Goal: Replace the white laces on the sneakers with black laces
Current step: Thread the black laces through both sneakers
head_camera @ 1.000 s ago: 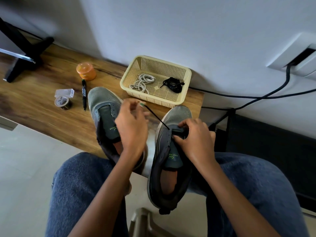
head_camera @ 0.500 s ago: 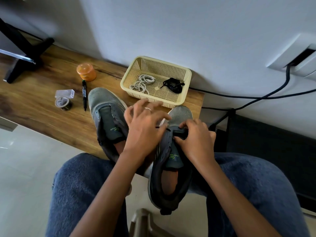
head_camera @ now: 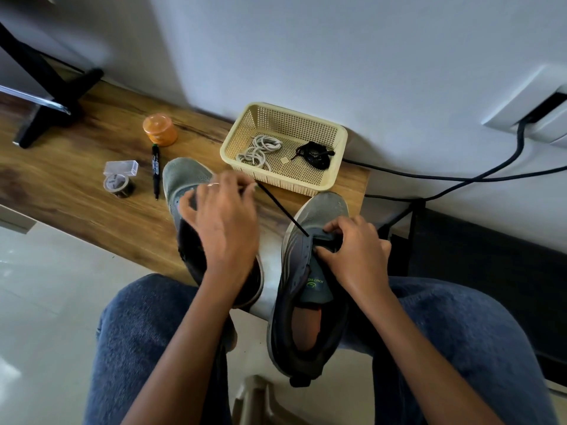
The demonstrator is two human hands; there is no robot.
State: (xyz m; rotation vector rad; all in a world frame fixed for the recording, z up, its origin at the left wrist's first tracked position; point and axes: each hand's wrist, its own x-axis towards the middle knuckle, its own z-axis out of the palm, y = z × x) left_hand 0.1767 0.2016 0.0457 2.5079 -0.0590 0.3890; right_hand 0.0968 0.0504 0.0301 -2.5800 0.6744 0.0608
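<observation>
- One black lace (head_camera: pixel 282 207) runs taut from the lowest eyelets of the right-hand sneaker (head_camera: pixel 310 271) up to the left hand (head_camera: pixel 225 222), whose fingers pinch its free end near the tip.
- The right hand (head_camera: pixel 352 253) grips the sneaker's tongue and eyelet flap at the toe end of the lacing, thumb and fingers curled round them; this shoe rests on the person's lap with its toe at the edge of the table (head_camera: pixel 76 191).
- To do this step well, I judge the pull should stay in line with the eyelet while the right hand braces the flap, so the lace slides through flat; both ends want evening up before the next row.
- The other sneaker (head_camera: pixel 184 179) lies on the table under the left hand, with no lace showing.
- The cream basket (head_camera: pixel 236 139) behind holds the removed white laces (head_camera: pixel 260 148) and a second black lace bundle (head_camera: pixel 316 154).
- A marker (head_camera: pixel 156 170), a roll of tape (head_camera: pixel 118 185) and an orange jar (head_camera: pixel 159 130) stand to the left.
</observation>
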